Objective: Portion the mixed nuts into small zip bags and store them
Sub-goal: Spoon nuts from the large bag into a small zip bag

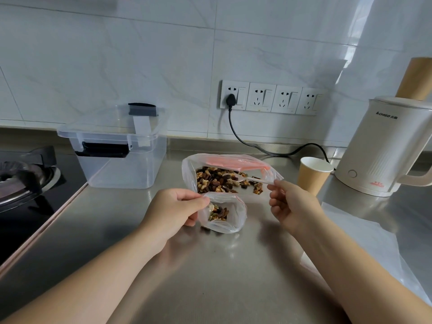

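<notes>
A large clear bag [194, 164] of mixed nuts [217, 180] lies open on the steel counter. In front of it stands a small zip bag [235, 212] with a red seal strip, holding a little heap of nuts and seeds. My left hand [174, 210] pinches the small bag's left rim and keeps it open. My right hand [292, 204] pinches the handle of a clear plastic spoon [247, 179], whose bowl reaches into the large bag above the nuts.
A clear lidded storage box [121, 146] stands at the back left beside a gas hob [25, 174]. A paper cup [313, 175] and a white kettle [383, 148] with its cord stand at the right. More flat plastic bags [364, 242] lie under my right forearm.
</notes>
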